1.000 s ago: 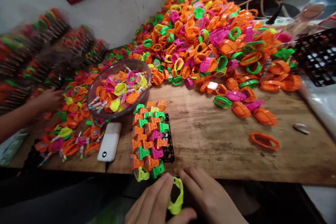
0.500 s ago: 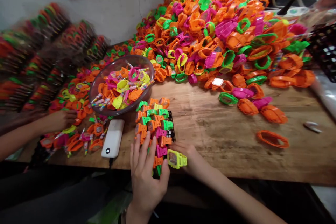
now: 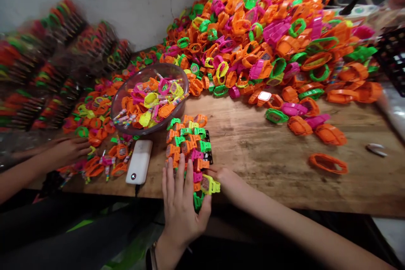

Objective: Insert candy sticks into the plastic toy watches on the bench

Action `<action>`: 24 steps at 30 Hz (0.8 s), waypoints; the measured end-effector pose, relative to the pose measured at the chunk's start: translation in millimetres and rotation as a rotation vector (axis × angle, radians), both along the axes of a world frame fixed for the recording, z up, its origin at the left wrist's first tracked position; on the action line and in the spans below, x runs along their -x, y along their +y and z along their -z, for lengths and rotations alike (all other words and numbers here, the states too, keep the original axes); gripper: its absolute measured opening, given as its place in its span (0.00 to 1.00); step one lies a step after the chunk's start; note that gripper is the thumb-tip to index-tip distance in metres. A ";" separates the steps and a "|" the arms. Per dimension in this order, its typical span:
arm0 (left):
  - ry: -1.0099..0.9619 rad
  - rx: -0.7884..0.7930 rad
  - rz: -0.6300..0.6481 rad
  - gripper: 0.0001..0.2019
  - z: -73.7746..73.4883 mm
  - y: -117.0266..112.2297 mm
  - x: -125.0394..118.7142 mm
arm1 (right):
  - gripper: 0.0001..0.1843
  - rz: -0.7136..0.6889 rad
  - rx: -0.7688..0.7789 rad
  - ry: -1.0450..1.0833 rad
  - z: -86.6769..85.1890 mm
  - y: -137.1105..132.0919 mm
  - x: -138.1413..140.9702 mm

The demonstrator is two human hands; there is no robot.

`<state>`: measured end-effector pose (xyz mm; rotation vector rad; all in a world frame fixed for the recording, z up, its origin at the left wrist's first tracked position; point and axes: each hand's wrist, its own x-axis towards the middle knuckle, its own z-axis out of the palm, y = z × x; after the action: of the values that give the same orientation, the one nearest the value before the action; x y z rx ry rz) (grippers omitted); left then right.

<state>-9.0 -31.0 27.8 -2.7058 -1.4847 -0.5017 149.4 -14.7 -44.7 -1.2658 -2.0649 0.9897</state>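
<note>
Here, right hand (image 3: 226, 178) grip clenched on yellow watch (image 3: 210, 185) lying crosswise, face up — left hand (image 3: 182, 204) flat, released.

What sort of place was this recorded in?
Probably a small toy-watch assembly workshop: a huge heap of plastic watches on a wooden table, neat rows under the left hand, a yellow watch in the right hand, another person's hand working alongside.

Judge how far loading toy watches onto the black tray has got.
Done: rows of watches cover most of the black tray. In hand: the right hand holds a yellow watch at the near end; the left hand lies flat on the rows. Left: a large loose pile behind.
</note>
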 end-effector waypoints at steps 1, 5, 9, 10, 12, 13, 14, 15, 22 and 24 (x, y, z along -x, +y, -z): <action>-0.011 -0.007 -0.016 0.35 0.7 0.2 -0.8 | 0.13 -0.002 -0.002 -0.009 -1.8 -0.9 0.4; -0.086 -0.026 -0.107 0.29 0.9 5.4 -5.6 | 0.12 -0.044 -0.047 -0.112 -14.3 -4.1 0.9; -0.172 -0.015 -0.142 0.18 -3.1 14.7 -9.1 | 0.15 -0.059 -0.020 -0.153 -21.8 -0.1 3.1; -0.185 -0.016 -0.152 0.17 -3.9 15.9 -9.6 | 0.15 -0.048 0.014 -0.141 -22.0 2.3 3.9; -0.191 -0.014 -0.160 0.17 -5.0 15.9 -10.3 | 0.16 -0.018 0.067 -0.114 -21.1 6.9 5.7; -0.182 -0.005 -0.154 0.19 -5.2 14.9 -10.3 | 0.15 -0.003 0.079 -0.100 -20.3 8.7 6.6; -0.167 0.008 -0.145 0.21 -5.3 13.5 -10.2 | 0.15 0.008 0.083 -0.085 -19.2 9.8 7.5; -0.151 0.020 -0.136 0.24 -5.4 11.9 -10.0 | 0.14 0.019 0.084 -0.071 -17.9 10.1 8.4; -0.155 -0.020 -0.156 0.21 -2.9 10.3 -13.3 | 0.18 0.143 0.000 0.166 -2.0 -13.2 12.9; -0.171 -0.044 -0.168 0.20 -0.9 12.1 -15.2 | 0.19 0.181 -0.031 0.251 -2.0 -24.8 11.1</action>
<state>6.2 -18.9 28.7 -2.5310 -1.7002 -0.7634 138.3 -39.5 -42.7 -1.2197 -1.7369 0.9754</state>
